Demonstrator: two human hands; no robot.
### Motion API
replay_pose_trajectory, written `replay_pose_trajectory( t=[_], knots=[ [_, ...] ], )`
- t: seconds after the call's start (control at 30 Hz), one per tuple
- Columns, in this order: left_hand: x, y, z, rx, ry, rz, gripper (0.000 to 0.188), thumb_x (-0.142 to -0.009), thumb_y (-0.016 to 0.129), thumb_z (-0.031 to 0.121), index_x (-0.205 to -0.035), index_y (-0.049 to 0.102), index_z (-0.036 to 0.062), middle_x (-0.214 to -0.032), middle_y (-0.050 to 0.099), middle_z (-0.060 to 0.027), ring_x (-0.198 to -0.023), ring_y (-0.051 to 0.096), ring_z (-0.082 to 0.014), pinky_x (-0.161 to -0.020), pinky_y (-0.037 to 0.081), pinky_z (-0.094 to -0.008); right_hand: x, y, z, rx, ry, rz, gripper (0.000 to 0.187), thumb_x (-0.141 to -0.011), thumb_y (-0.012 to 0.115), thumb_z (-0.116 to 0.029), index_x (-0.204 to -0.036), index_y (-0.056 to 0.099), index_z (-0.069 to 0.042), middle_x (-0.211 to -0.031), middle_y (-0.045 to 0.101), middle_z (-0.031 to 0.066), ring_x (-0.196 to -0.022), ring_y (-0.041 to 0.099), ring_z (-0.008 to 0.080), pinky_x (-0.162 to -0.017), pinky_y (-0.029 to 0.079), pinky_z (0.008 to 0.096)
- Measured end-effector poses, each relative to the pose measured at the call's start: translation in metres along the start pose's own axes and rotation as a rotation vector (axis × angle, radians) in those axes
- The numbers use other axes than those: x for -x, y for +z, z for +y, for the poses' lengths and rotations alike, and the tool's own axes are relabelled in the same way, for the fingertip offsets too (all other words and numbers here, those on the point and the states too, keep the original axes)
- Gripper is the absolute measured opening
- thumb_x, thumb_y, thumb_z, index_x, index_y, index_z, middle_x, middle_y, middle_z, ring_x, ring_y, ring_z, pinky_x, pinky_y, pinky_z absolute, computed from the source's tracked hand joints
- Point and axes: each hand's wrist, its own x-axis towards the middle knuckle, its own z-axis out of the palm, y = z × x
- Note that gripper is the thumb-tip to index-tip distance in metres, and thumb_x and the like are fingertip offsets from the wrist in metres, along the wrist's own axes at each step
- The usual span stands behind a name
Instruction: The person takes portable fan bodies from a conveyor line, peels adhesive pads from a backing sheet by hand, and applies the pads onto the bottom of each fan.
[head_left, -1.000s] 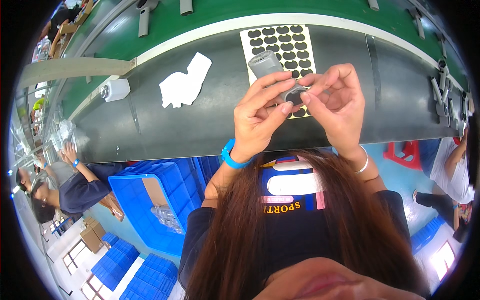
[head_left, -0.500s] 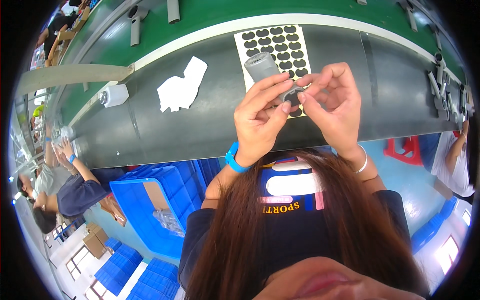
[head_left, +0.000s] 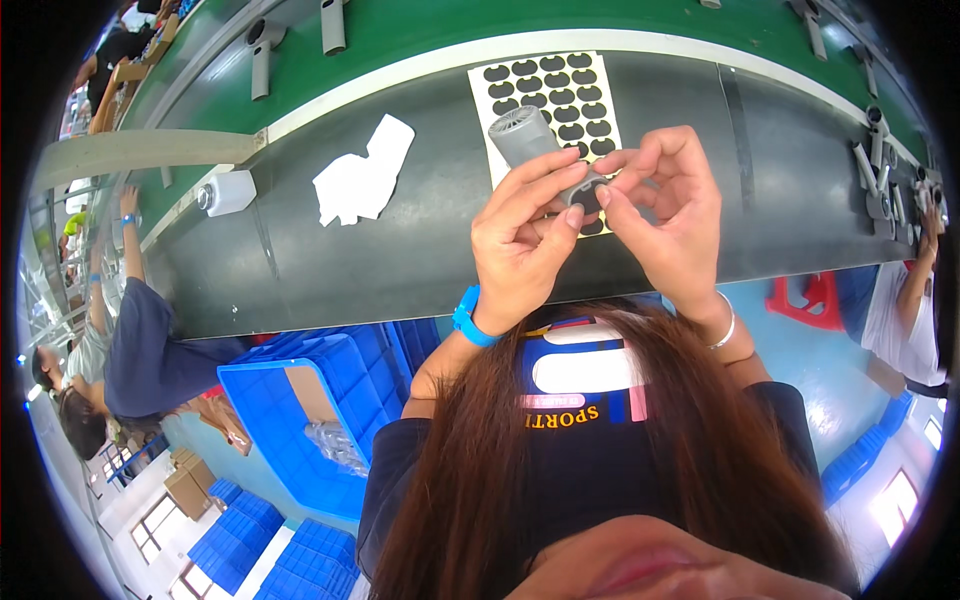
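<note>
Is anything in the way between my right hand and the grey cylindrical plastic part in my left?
Nothing visible: your right hand is right at the dark end of the grey cylindrical plastic part, held by your left hand. The white sheet of black oval stickers shows behind it.

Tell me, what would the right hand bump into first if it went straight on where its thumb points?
Most likely the dark end of the grey part held in the left hand. The right hand looks very close to it, maybe touching; depth is unclear.
</note>
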Motion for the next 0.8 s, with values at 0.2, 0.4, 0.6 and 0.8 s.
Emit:
replay_pose_trajectory(
  t=[0.2, 0.4, 0.6, 0.8],
  knots=[
    [0.001, -0.006, 0.002, -0.11, 0.017, -0.024, 0.03, -0.084, 0.055, -0.008, -0.113, 0.06, -0.005, -0.123, 0.051, -0.0157, -0.078, 0.055, -0.008, -0.074, 0.057, -0.0257, -0.001, -0.004, -0.018, 0.614, -0.108, -0.046, 0.044, -0.072, 0.071, -0.002, -0.106, 0.044, -0.004, -0.088, 0.057, 0.0055, -0.084, 0.057, 0.0119, -0.073, 0.047, 0.0274],
    [-0.002, -0.022, 0.013, 0.112, -0.015, 0.039, 0.031, -0.086, 0.049, -0.009, -0.116, 0.056, -0.0067, -0.124, 0.051, -0.018, -0.097, 0.061, -0.0202, -0.077, 0.057, -0.0312, -0.02, -0.015, -0.005, 0.63, -0.243, -0.045, 0.053, -0.072, 0.072, -0.009, -0.118, 0.045, -0.005, -0.105, 0.057, 0.0059, -0.084, 0.057, 0.0141, -0.066, 0.044, 0.0288],
    [-0.002, -0.035, 0.018, 0.054, 0.001, 0.094, 0.031, -0.08, 0.061, -0.007, -0.111, 0.056, -0.0022, -0.118, 0.055, -0.0113, -0.082, 0.062, -0.0131, -0.068, 0.053, -0.022, -0.025, 0.019, 0.022, 0.434, -0.175, -0.413, 0.052, -0.074, 0.064, 0.003, -0.124, 0.051, -0.007, -0.126, 0.052, 0.0067, -0.083, 0.057, 0.0143, -0.068, 0.047, 0.0249],
    [-0.003, -0.04, 0.013, 0.044, 0.026, 0.176, 0.03, -0.077, 0.067, -0.007, -0.105, 0.057, -0.0013, -0.109, 0.058, -0.0099, -0.09, 0.059, -0.0112, -0.063, 0.053, -0.0197, -0.019, 0.045, 0.042, 0.61, -0.403, -0.344, 0.042, -0.078, 0.06, 0.004, -0.118, 0.054, -0.004, -0.114, 0.056, 0.0123, -0.085, 0.062, 0.0267, -0.069, 0.054, 0.0315]
  ],
)
